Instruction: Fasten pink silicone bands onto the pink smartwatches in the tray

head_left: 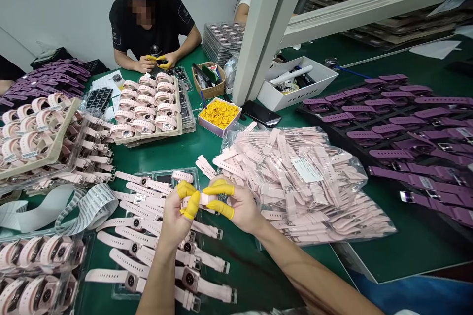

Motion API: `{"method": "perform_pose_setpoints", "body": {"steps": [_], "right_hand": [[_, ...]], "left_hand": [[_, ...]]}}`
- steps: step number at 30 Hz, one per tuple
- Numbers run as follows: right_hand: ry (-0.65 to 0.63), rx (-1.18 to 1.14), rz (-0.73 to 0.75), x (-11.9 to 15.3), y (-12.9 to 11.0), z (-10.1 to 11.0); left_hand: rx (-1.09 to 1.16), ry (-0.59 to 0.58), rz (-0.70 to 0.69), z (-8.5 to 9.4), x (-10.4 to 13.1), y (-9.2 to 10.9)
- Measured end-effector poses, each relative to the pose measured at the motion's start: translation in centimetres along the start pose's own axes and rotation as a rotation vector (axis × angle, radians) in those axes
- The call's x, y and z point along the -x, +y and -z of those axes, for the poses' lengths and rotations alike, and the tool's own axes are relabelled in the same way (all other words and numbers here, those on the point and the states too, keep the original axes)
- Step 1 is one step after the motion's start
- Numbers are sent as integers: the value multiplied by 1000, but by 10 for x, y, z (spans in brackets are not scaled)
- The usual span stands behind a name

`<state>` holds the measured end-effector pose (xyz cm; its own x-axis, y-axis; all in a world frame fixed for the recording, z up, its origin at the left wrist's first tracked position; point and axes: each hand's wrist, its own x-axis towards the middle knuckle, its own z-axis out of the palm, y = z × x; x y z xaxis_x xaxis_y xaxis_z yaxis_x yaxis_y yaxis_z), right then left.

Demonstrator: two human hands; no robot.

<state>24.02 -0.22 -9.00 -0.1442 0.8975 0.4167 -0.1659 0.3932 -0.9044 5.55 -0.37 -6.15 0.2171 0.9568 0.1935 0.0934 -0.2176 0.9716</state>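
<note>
Yellow finger covers show on the fingertips of both my hands, which meet above the near table. My left hand [178, 214] pinches one end of a pink watch strap piece [204, 200], and my right hand [236, 205] pinches its other end. Part of the piece is hidden by the fingers. Below and left of my hands, several watches with pink straps [136, 251] lie flat in rows over a clear tray. To the right of my right hand, a clear plastic bag [306, 182] is full of pink straps.
A box of yellow finger covers [219, 114] stands ahead. Trays of pink watches [148, 106] fill the left and back. Purple straps [402, 128] lie right. A white post [260, 34] rises behind. Across the table, a person [151, 24] handles a dark item.
</note>
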Motion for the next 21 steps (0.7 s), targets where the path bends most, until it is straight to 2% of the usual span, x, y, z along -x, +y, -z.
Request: {"method": "perform_pose_setpoints", "body": {"steps": [3,7,11,14,17,21], "right_hand": [[8,101,59,-1,-3,-2],[17,134,49,-2,-3,0],[40,-105,-131,1,1,5],[-8,-336,-270,4,2,6],[-60,-444,-324,6,2,2],[-67,-437,-330,7,2,-3]], "left_hand": [[-4,-12,-6,-1,0,-3],[73,-42,74,-5,-2,-7],[326,-50,182,-6,-2,-8],[485,-75,268,-7,0,-8],[492,-37,305,-12,2,-10],[466,79,281,-18,3,-13]]}}
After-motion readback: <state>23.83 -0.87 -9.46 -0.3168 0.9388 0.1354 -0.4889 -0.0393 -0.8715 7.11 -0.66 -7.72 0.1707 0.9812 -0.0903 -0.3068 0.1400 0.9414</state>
